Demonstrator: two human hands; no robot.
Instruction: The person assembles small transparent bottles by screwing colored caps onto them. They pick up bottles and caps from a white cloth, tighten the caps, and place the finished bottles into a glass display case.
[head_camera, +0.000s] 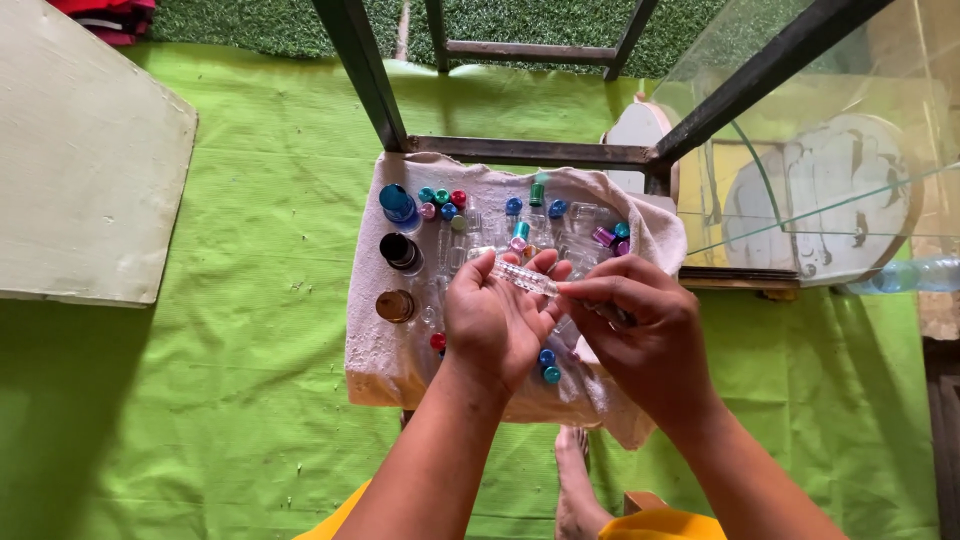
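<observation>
Board (85, 160): pale, flat, at far left on the green sheet (250, 300); well apart from the hands.

Dark bottles (398, 250): three larger ones in a column along the towel's left edge, blue-capped on top, black below, brown lowest; untouched.

Towel (375, 350): off-white, spread over a small raised surface; strewn with small clear vials and coloured caps (445, 200) in teal, pink, red, blue and green.

Left hand (492, 325): palm up, fingers curled around the near end of the clear glass vial (522, 276); closed on it, cradling more than squeezing.

Clear glass vial: slim, lying almost level across the left fingertips, above the middle of the towel, its right end meeting the right fingertips.

Right hand (640, 320): thumb and forefinger pinched at the vial's right end; closed there, though whether on the vial's mouth or on a tiny fitting cannot be told.

Loose caps near wrist (546, 365): blue and teal, on the towel just below the left hand.

Metal frame (520, 150) and glass pane (800, 150): behind and to the right; clear of the work.

Step in hand: seemingly working at the vial's open end, fitting or freeing a small piece.

Next move calls for: steady left hold, fine twist or press from the right fingertips, straight along the vial, gentle with thin glass.
</observation>
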